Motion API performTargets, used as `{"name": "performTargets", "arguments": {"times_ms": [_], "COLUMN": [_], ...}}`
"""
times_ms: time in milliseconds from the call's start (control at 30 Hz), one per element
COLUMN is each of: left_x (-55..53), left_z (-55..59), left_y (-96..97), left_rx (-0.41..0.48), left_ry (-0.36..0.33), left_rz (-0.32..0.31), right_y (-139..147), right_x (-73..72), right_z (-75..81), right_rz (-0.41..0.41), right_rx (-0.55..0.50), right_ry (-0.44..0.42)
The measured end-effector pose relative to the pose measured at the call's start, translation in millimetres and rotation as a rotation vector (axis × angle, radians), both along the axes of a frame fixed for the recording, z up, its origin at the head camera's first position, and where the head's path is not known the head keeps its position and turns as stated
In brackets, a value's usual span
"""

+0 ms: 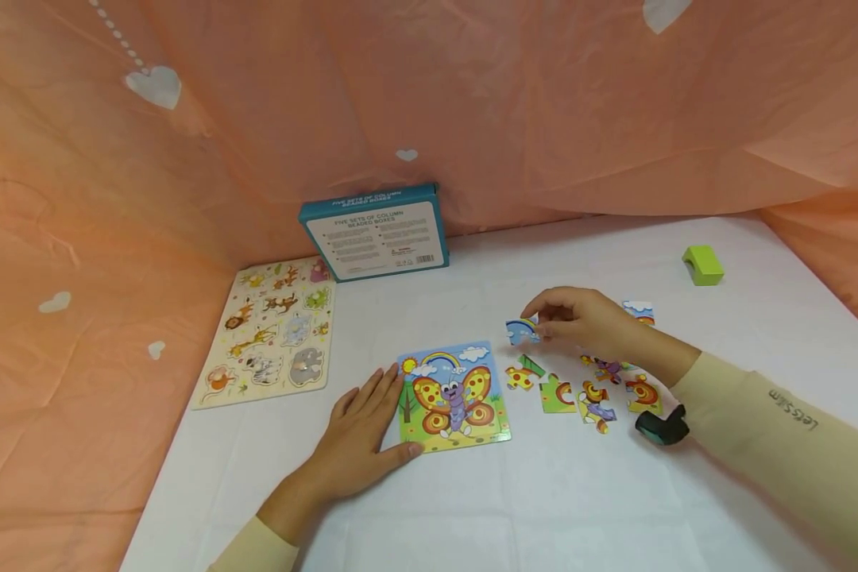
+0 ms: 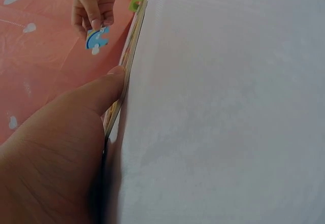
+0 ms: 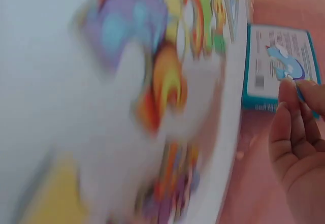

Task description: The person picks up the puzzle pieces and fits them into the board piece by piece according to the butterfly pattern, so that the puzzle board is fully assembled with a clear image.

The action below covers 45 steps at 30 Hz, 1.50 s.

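My right hand (image 1: pixel 579 322) pinches a blue jigsaw piece (image 1: pixel 522 330) with a rainbow arc and holds it up between thumb and fingertips, as the left wrist view also shows. My left hand (image 1: pixel 361 437) lies flat with fingers straight, its thumb and fingertips at the left edge of a square butterfly picture board (image 1: pixel 454 397). Between that board and my right forearm lie loose jigsaw pieces: a red-dotted yellow wing piece (image 1: pixel 523 373), a green piece (image 1: pixel 558 395), a purple body piece (image 1: pixel 596 403) and an orange swirl piece (image 1: pixel 643 395). Another piece (image 1: pixel 639 310) with a cloud is partly behind my right hand.
A wooden animal puzzle board (image 1: pixel 268 334) lies at the left, in front of a standing teal box (image 1: pixel 375 234). At the far right sits a green arched block (image 1: pixel 703 264). White cloth (image 1: pixel 429 516) covers the table, and pink curtain (image 1: pixel 472 103) hangs behind.
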<state>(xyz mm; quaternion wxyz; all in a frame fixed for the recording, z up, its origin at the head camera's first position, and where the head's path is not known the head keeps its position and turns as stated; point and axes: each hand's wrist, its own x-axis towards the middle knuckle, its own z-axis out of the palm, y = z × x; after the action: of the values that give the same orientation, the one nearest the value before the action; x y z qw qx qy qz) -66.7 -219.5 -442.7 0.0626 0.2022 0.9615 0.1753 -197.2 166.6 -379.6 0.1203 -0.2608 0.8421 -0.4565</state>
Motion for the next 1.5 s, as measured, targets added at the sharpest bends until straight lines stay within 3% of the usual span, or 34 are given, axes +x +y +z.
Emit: {"name": "performTargets", "arguments": {"times_ms": [133, 233, 367, 500, 700, 1000, 1100, 1300, 1500], "left_x": [1.2, 0.4, -0.9, -0.3, -0.3, -0.5, -0.8, -1.1, -0.8], "left_z": [-0.7, -1.1, -4.7, -4.3, -7.3, -3.2, -2.3, -0.8, -1.1], "left_y": [-0.1, -0.9, -2.6, -1.4, -2.4, -0.9, 0.0, -0.3, -1.3], "left_rx": [0.036, 0.028, 0.026, 0.04, 0.054, 0.011, 0.006, -0.014, -0.01], "left_ry": [0.044, 0.033, 0.016, 0.044, 0.065, 0.018, 0.014, -0.014, -0.003], "left_rz": [-0.014, -0.015, -0.007, -0.013, -0.019, -0.002, -0.001, 0.001, -0.006], "right_y": [-20.3, -36.0, -55.0, -72.9, -92.9, -108.4, -109.1, -107.9, -111.2], "right_x": [3.5, 5.3, 5.7, 7.5, 8.1, 6.1, 6.4, 10.0, 23.8], "right_z": [-4.3, -7.4, -12.3, -14.5, -19.2, -26.1, -25.9, -23.2, -19.4], "right_rz": [0.003, 0.004, 0.04, 0.065, 0.087, 0.086, 0.09, 0.089, 0.316], "right_rx": [0.029, 0.051, 0.001, -0.063, -0.076, -0.061, -0.009, 0.141, 0.382], "right_ry": [-0.046, -0.077, -0.092, -0.142, -0.174, -0.236, -0.195, -0.023, 0.299]}}
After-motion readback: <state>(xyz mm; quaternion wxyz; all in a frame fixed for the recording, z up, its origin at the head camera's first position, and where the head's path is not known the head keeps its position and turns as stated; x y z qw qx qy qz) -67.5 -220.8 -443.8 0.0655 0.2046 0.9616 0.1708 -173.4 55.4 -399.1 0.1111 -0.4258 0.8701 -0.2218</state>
